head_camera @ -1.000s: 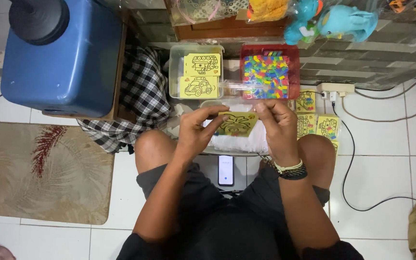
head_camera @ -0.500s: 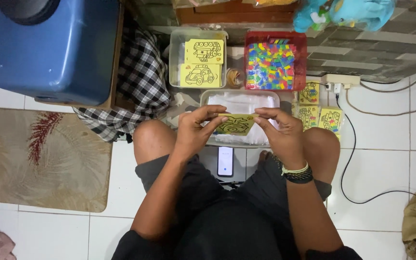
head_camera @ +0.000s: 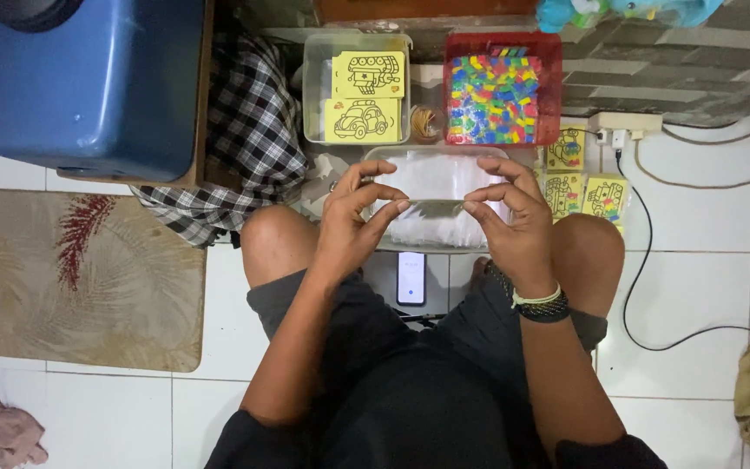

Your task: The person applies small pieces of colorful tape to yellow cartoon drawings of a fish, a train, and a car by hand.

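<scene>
I sit on a tiled floor with my knees apart. My left hand (head_camera: 353,221) and my right hand (head_camera: 507,217) pinch the two ends of a small flat card (head_camera: 434,208), which is tipped almost edge-on to the camera. The card hangs over a clear tray (head_camera: 436,165) of white plastic sleeves. Beyond it stand a clear box (head_camera: 314,87) holding two yellow picture cards (head_camera: 368,74) and a red box (head_camera: 549,52) full of small coloured pieces.
A phone (head_camera: 411,278) lies on the floor between my legs. More yellow picture cards (head_camera: 583,187) lie to the right, near a power strip (head_camera: 622,126) and cables. A blue container (head_camera: 80,82), checked cloth (head_camera: 245,130) and a floor mat (head_camera: 71,278) are on the left.
The card showed its yellow-green face before; now it is tilted nearly edge-on between the same fingers. The view has shifted slightly downward.
</scene>
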